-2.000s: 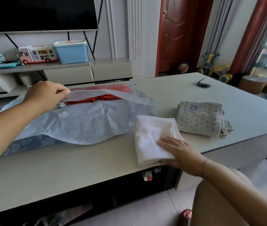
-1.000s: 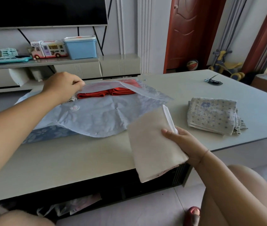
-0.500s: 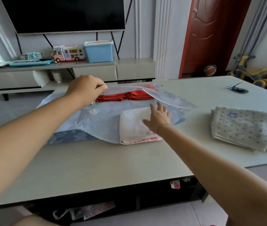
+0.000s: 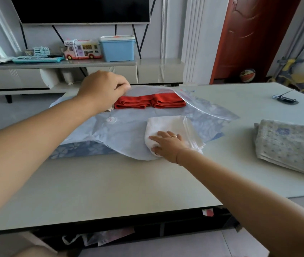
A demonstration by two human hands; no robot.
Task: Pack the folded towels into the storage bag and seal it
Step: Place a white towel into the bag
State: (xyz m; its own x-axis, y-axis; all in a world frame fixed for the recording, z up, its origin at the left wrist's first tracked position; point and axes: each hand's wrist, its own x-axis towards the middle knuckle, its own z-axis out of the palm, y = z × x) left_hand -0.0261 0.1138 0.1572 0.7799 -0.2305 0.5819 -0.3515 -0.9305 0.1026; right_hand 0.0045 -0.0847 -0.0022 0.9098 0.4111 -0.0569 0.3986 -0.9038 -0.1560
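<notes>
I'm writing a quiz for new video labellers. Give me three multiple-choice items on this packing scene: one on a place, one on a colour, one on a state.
1. Where does the dotted towel lie?
A. inside the storage bag
B. on the table, right of the bag
C. on the TV shelf

2. What colour are the packed towels?
A. green
B. black
C. red

3. What is the left hand doing?
A. pinching up the bag's flap
B. lying flat on the table
C. holding scissors

Answers:
1 B: it sits on bare tabletop, apart from the bag.
2 C: red cloth shows beneath the raised flap.
3 A: its fingertips pinch the flap's edge and hold it off the towels.
</notes>
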